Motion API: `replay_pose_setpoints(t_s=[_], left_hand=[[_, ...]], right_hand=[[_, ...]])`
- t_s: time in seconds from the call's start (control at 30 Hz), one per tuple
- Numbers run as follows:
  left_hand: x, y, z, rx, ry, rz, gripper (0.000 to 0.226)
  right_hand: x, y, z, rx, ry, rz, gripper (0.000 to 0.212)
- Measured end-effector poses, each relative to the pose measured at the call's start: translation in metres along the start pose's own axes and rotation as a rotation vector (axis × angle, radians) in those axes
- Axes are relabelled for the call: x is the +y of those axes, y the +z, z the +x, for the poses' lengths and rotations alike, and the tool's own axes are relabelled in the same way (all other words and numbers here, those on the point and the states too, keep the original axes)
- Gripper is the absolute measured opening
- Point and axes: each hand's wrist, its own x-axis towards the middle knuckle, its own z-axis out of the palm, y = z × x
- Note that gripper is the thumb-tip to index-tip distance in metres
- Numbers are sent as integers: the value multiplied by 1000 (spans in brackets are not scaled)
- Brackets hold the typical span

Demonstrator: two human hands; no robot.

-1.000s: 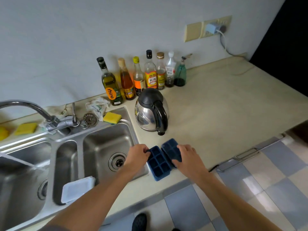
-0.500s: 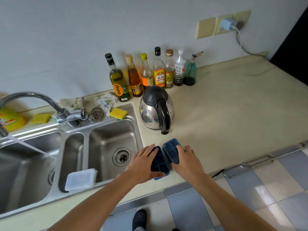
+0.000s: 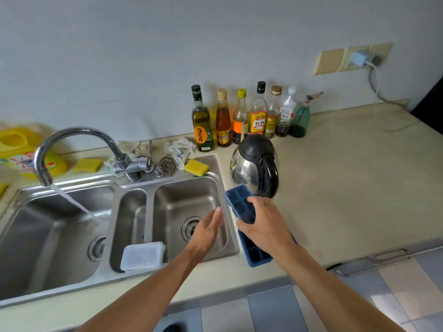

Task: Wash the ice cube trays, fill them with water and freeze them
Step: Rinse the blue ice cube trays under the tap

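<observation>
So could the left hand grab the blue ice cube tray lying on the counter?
Probably yes. The left hand is open beside the ice cube tray, nothing between; only the right hand, holding the second tray, overhangs its far end.

A single wide-angle view from the person's head looks forward and down at the surface (image 3: 347, 188), facing the wall (image 3: 143, 56), close above the sink (image 3: 115, 212). Both forearms (image 3: 148, 293) enter from the bottom edge, and the floor (image 3: 395, 291) shows at lower right.

The right hand (image 3: 266, 226) hides part of the held ice cube tray (image 3: 239, 202) and the lower ice cube tray (image 3: 255, 255).
</observation>
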Motion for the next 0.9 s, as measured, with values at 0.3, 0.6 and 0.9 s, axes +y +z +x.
replay_pose_setpoints(t_s=[0.3, 0.6, 0.9], left_hand=[[-28, -178, 9, 129, -172, -481, 75], [-83, -361, 15, 387, -297, -545, 65], [-76, -404, 46, 396, -400, -451, 69]], right_hand=[[-178, 133, 47, -173, -131, 134, 68], [-317, 271, 76, -486, -85, 200, 67], [-343, 297, 121, -631, -42, 189, 57]])
